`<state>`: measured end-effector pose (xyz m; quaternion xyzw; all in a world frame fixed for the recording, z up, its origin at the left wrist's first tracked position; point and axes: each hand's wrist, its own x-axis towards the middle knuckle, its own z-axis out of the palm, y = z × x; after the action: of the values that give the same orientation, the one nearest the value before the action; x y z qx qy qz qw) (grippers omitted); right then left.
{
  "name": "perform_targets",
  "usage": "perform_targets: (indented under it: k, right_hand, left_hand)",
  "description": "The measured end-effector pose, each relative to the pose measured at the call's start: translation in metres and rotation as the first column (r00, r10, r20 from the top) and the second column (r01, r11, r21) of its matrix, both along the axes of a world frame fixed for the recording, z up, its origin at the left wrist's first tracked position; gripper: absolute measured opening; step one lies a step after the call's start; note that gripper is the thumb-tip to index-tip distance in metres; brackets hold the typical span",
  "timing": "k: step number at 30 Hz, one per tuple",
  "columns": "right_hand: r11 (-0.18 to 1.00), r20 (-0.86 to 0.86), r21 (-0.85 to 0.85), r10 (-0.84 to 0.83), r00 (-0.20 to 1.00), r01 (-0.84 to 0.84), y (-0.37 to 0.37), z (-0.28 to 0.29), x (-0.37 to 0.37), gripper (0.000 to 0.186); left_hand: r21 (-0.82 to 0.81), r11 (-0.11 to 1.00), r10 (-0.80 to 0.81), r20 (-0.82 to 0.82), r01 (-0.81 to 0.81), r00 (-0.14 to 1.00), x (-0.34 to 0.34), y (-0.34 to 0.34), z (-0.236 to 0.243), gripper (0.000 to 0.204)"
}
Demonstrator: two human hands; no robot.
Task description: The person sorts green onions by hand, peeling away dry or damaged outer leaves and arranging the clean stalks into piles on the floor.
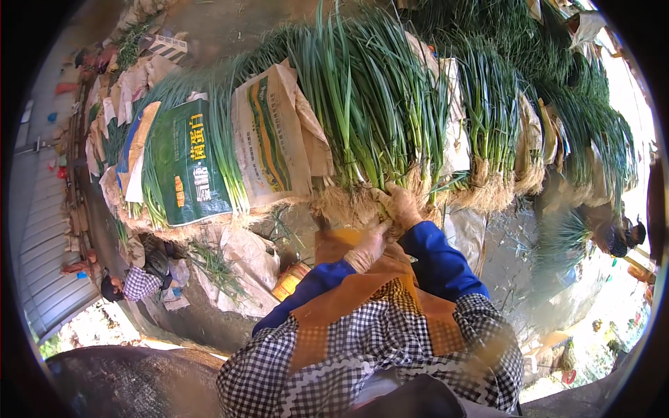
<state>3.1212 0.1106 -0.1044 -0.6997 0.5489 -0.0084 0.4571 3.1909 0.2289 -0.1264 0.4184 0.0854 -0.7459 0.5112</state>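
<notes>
Long green onions [355, 104] lie in a thick bundle in front of me, leaves pointing away and stringy pale roots [341, 203] toward me. My right hand [402, 207] is closed round the white lower ends of a few stalks at the bundle's near edge. Just below and to its left, my left hand [367, 251] is closed, its fingertips close to the right hand and the roots. What the left fingers hold is hidden. Blue sleeves cover both forearms, and an orange-brown apron [355, 296] lies beneath them.
Left of the bundle, a beige sack [268, 132] and a green printed sack [187, 164] cover more onions. Further bundles [488, 104] line the right side. A pale plastic sheet [240, 268] and a yellow-red container [291, 280] lie near left. Other people [143, 282] are at both edges.
</notes>
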Motion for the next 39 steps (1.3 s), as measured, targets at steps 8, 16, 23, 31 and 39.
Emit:
perform_targets:
  k: [8, 16, 23, 31, 39]
  right_hand:
    - [0.853, 0.292, 0.412, -0.456, 0.841, 0.320, 0.078, 0.002, -0.142, 0.019]
    - [0.919, 0.300, -0.305, -0.155, 0.941, 0.249, 0.061, 0.014, -0.075, 0.030]
    - [0.857, 0.577, 0.493, -0.451, 0.681, 0.150, 0.065, -0.050, 0.055, 0.037]
    - [0.654, 0.401, 0.694, -0.697, 0.594, 0.300, 0.159, -0.011, 0.007, 0.029]
    - [0.893, 0.586, 0.393, -0.427, 0.689, 0.220, 0.102, -0.099, 0.040, 0.038]
  left_hand:
    - [0.082, 0.993, 0.060, 0.308, -0.090, 0.950, 0.031, 0.025, -0.013, 0.029]
    - [0.025, 0.973, 0.227, 0.083, -0.230, 0.970, 0.030, 0.035, 0.033, 0.024]
    - [-0.136, 0.970, 0.091, -0.568, -0.202, 0.818, 0.044, 0.079, 0.050, 0.035]
    - [0.300, 0.933, 0.210, -0.006, -0.199, 0.978, 0.049, 0.091, -0.001, 0.035]
    - [0.107, 0.985, -0.072, -0.455, 0.134, 0.888, 0.041, 0.085, 0.015, 0.040]
